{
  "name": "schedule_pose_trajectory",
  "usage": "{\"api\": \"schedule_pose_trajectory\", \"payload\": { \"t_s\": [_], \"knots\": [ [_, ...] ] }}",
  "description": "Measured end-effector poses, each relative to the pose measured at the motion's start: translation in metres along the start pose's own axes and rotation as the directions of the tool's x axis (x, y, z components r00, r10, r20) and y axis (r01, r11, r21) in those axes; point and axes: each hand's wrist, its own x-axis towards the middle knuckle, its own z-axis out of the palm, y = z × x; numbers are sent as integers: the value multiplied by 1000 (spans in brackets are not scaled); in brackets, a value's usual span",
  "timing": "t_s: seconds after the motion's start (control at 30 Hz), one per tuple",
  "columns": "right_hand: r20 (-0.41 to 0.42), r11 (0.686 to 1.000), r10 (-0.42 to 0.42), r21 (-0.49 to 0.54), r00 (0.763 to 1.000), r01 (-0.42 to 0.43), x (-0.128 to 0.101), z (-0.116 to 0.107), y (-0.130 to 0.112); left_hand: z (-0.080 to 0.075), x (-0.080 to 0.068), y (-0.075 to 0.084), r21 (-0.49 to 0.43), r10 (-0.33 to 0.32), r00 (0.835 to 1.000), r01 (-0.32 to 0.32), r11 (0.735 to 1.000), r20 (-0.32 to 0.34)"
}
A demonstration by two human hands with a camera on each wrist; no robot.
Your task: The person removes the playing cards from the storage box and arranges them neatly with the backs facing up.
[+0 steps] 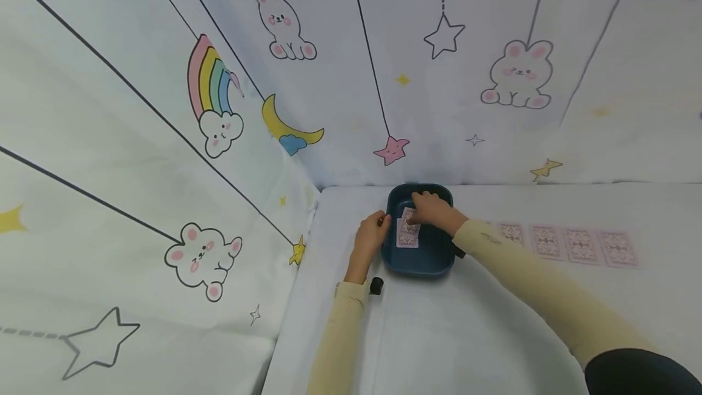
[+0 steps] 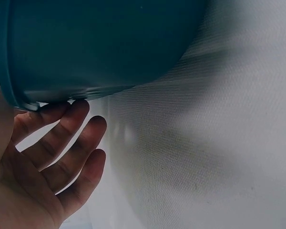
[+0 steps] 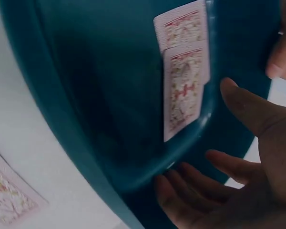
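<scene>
Counting down from the biggest thing on show:
Desk (image 1: 493, 334): one, under a white cloth, cartoon-print sheets rising behind it.
Tub (image 1: 419, 261): one dark teal tub, near the desk's back left corner, between the two hands.
Left hand (image 1: 372, 235): fingers straight and spread, touching the tub's left rim, gripping nothing.
Right hand (image 1: 433, 211): over the tub, fingers relaxed, fingertips on the top card.
Cards in tub (image 1: 408, 233): two pink-backed, overlapping, lying inside.
Cards on desk (image 1: 581, 244): four clear in a row to the right, near the right forearm, which may hide more.
Black object (image 1: 376, 285): one, small, at the left wrist.
</scene>
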Motion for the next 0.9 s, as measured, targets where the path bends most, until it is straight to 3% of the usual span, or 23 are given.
{"api": "schedule_pose_trajectory", "payload": {
  "t_s": [0.2,0.47,0.67,0.9],
  "knots": [
    [71,996,40,-78,997,-35,9,7,-3,-1,0,0,-1,5,1000,-5,1000,-3],
    [50,985,77,-159,996,-68,15,23,-6,-1,0,2,2,-11,1000,11,1000,1],
    [39,987,90,-137,995,-84,13,22,-9,-1,-1,4,-6,-22,1000,22,1000,7],
    [11,991,98,-92,995,-96,18,22,-6,-3,-4,4,-9,16,1000,-16,1000,-21]
  ]
}}
